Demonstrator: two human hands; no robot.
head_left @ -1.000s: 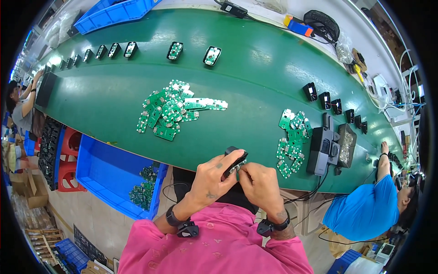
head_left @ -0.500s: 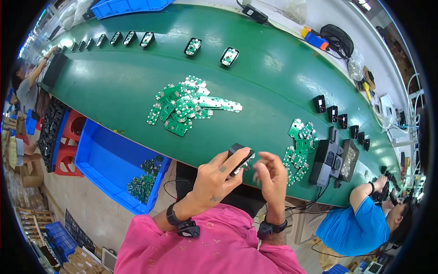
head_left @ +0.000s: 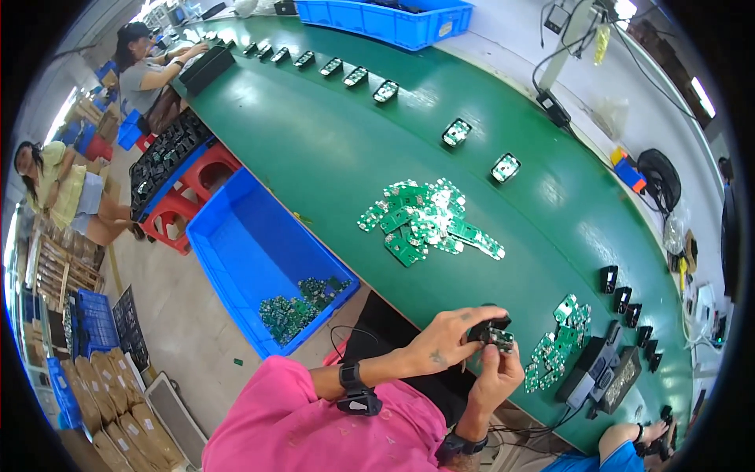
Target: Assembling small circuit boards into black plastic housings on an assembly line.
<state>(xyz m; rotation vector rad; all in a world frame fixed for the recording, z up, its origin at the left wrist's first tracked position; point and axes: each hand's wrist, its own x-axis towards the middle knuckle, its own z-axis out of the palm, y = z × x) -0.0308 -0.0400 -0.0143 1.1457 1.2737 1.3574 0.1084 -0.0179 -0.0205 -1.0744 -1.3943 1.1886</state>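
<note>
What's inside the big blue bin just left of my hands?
The blue bin holds a heap of small green circuit boards at its near end. Anything beneath the top boards is covered and can't be seen.

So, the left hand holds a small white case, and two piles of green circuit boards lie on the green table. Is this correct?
Not fully: the case in the left hand is black, not white, as the head view shows. The two piles of green circuit boards do lie on the green table.
</note>
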